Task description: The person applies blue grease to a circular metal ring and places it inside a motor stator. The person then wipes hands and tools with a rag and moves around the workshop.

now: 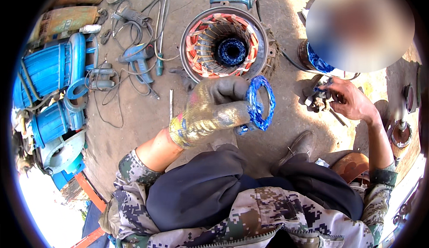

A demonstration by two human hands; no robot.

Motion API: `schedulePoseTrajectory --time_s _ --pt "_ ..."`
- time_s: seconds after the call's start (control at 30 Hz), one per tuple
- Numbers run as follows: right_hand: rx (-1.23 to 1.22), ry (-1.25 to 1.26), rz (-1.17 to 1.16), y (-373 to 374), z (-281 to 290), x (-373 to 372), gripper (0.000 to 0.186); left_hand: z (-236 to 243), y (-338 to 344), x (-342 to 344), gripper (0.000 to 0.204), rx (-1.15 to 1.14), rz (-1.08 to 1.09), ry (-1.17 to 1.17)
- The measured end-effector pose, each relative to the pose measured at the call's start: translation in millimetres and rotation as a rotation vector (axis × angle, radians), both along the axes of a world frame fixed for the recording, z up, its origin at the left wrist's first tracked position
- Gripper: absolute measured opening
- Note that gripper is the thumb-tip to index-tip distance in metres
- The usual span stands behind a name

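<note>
My left hand (214, 109), in a worn yellow-grey glove, pinches a ring (271, 99) coated in wet-looking blue paint or grease. The ring is held upright above the ground, between my knees and a motor housing. That motor housing (184, 42) stands open end up, with windings (194, 53) wrapped in red and pale tape around its bore. Deep inside sits a blue-coated round part (231, 52). Bare and bent at the fingers, my right hand (351, 98) is over a crumpled dark grey bundle (318, 99) with blue smears. What its fingertips hold is hard to make out.
A can (304, 53) smeared blue inside stands at the right, partly covered by a blurred patch. Left lie a blue power drill (139, 60), an angle grinder (134, 18) and tangled cables. Large blue pump casings (49, 73) line the left side. A rusty round part (351, 166) is beside my right knee.
</note>
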State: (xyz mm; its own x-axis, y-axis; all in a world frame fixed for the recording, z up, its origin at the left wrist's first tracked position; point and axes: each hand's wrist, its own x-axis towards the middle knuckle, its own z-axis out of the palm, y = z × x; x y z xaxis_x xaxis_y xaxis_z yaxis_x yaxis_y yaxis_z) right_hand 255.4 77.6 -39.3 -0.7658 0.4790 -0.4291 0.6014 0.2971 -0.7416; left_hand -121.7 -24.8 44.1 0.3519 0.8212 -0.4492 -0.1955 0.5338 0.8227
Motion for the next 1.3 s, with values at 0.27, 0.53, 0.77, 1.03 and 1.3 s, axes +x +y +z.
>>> schedulePoseTrajectory --time_s 0.27,0.53,0.77,1.03,1.3 --pt "-0.008 -0.037 -0.03 -2 -22 -10 0.054 15 57 -23 0.023 0.069 0.273 0.385" --pt "-0.013 0.116 -0.138 -23 -69 22 0.057 4 76 -5 0.026 -0.119 0.154 0.633" --pt "-0.153 0.037 -0.206 -16 -80 34 0.06 -27 90 10 0.014 -0.282 0.162 0.641" --pt "-0.189 0.115 -0.22 -3 -89 27 0.059 -50 108 13 0.027 -0.21 -0.201 1.202" --pt "-0.185 0.201 -0.241 -2 -75 31 0.054 -58 117 19 0.026 -0.109 -0.527 1.387"
